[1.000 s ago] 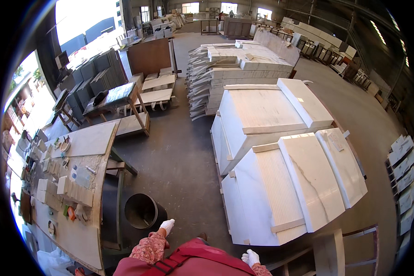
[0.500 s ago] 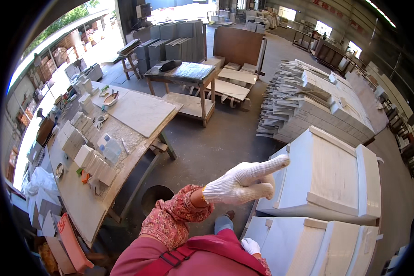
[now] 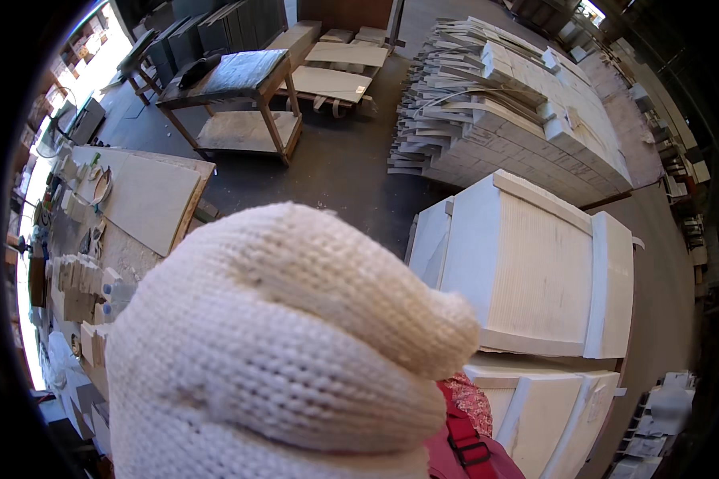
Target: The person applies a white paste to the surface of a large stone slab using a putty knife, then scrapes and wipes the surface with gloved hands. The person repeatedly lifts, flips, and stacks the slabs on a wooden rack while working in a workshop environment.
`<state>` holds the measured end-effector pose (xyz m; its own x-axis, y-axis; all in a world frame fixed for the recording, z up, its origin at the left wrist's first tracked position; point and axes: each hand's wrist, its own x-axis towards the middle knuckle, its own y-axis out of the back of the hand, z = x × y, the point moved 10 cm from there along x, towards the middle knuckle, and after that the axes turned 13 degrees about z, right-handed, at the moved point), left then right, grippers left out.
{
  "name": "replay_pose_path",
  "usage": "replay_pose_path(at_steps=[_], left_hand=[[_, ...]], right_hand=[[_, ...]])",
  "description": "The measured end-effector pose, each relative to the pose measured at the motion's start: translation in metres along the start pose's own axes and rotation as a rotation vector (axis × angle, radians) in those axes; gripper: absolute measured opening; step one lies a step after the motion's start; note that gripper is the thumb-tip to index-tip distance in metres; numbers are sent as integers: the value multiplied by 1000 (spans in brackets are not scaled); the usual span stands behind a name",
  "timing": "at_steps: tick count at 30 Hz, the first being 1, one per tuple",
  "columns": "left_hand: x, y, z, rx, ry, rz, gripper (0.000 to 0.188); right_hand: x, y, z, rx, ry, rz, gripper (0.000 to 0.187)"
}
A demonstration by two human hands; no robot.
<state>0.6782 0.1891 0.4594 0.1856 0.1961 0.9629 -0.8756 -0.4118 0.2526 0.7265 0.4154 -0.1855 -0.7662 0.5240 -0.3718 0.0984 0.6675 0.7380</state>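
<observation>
My left hand (image 3: pixel 272 343), in a white knitted glove, is raised very close and fills the lower middle of the view. Its fingers are folded together; nothing shows in them. Past it on the right stands a stack of pale stone tiles (image 3: pixel 545 275) with lighter strips along its edges. A second pale stack (image 3: pixel 495 415) sits nearer. The hand appears in front of these stacks, and I cannot see it touching either one. A floral sleeve (image 3: pixel 470 405) and a red strap (image 3: pixel 463 439) show beside the glove; my right hand is not visible.
A worktable (image 3: pixel 148 195) at the left bears a pale slab, stone blocks and plastic bottles. Farther back stands a wooden bench (image 3: pixel 248 73) with a lower shelf. A large pile of white stone strips (image 3: pixel 495 120) lies at the far right. Dark slabs (image 3: pixel 232 32) stand behind.
My left hand has come up from pointing over the tile stack to close before the view, its fingers folding. My right hand has gone out of sight. The view has turned downward and rightward.
</observation>
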Motion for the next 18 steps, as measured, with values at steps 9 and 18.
replay_pose_path(at_steps=[9,18], left_hand=[[-17,80,-195,-400,-150,121,44],[-37,2,-423,-985,76,22,31]], right_hand=[[54,59,65,-4,-347,188,46],[52,147,54,865,-534,632,41]])
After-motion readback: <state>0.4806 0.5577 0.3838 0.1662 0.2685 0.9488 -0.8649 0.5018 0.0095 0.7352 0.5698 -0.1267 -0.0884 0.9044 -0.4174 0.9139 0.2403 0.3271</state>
